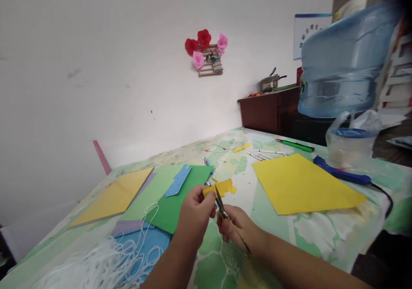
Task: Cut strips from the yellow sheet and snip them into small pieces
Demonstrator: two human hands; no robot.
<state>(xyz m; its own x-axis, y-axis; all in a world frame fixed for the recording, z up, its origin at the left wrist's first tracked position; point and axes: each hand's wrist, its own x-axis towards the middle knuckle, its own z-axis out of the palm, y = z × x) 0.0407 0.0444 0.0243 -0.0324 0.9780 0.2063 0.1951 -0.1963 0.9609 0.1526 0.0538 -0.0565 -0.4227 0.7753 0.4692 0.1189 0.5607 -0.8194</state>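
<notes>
Pinched in my left hand [197, 209] is a small piece of yellow paper [225, 187] with a ragged right edge. My right hand [240, 228] grips a pair of scissors [219, 199] whose blades point up and away from me and meet the yellow paper beside my left fingertips. How far the blades are parted is hard to make out. Behind my left hand lie a dark green sheet [189, 196] and a cut blue strip [179, 181]. Off to the right rests a large yellow sheet [305, 186].
White cord [86, 263] lies tangled at the front left, near a stack of orange-yellow sheets [112, 199]. A blue glue gun [343, 173], a green cutter [298, 146] and several white pens [262, 154] lie on the right. A water bottle [344, 65] stands behind a plastic tub [350, 147].
</notes>
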